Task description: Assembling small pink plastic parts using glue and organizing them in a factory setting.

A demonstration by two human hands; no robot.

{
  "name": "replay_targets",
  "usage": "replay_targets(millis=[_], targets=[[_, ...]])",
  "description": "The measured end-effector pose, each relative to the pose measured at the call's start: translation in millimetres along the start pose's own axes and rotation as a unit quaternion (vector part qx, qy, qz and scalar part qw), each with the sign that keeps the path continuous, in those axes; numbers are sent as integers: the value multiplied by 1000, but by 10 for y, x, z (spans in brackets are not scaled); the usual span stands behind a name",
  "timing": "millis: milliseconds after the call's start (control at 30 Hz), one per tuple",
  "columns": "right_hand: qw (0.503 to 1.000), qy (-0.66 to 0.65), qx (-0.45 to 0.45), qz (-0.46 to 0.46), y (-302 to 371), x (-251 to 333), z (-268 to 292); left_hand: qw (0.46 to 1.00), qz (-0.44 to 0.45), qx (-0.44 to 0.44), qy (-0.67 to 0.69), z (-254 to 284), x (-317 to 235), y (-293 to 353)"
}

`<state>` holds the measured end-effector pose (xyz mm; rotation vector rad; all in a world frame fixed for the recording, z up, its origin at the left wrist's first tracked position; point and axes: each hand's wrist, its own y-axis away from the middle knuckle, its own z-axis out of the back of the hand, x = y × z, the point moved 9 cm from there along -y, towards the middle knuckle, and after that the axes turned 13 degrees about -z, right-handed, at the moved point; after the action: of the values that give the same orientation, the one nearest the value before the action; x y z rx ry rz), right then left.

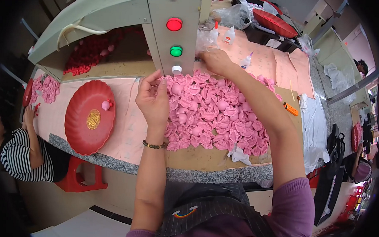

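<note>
A broad heap of small pink ruffled pieces [214, 113], some with smooth round bulges, covers a brown board [186, 158] in front of me. My left hand [152, 97] is raised at the heap's left edge, thumb and fingers apart, with nothing visible in it. Close to its fingertips rises the machine's grey post [161, 38], bearing a red button [174, 23], a green button [176, 51] and a white knob [177, 69]. Beyond the heap, my right hand [216, 61] reaches to the post's right side. Its fingers are curled together there; whatever they grip is hidden.
Left of me lies a red scalloped tray [73, 126] with a small pink and red piece [106, 105]. Red pieces [85, 55] are piled under the machine's hood. Glue bottles [229, 35] stand far right; an orange cutter [290, 109] lies nearer. A co-worker [25, 149] sits at left.
</note>
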<state>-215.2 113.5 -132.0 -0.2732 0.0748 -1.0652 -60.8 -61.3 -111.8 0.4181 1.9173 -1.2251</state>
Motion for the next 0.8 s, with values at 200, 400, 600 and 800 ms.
replay_targets(millis=[200, 400, 600, 800], targets=[[756, -606, 145, -201, 208, -502, 56, 1000, 24, 8, 17, 14, 66, 0], [672, -691, 166, -211, 538, -490, 242, 1000, 11, 14, 15, -40, 58, -23], [895, -416, -22, -157, 895, -499, 798, 999, 1, -6, 37, -40, -7, -3], [878, -427, -179, -121, 1245, -935, 1551, 988, 68, 35, 137, -264, -155, 110]])
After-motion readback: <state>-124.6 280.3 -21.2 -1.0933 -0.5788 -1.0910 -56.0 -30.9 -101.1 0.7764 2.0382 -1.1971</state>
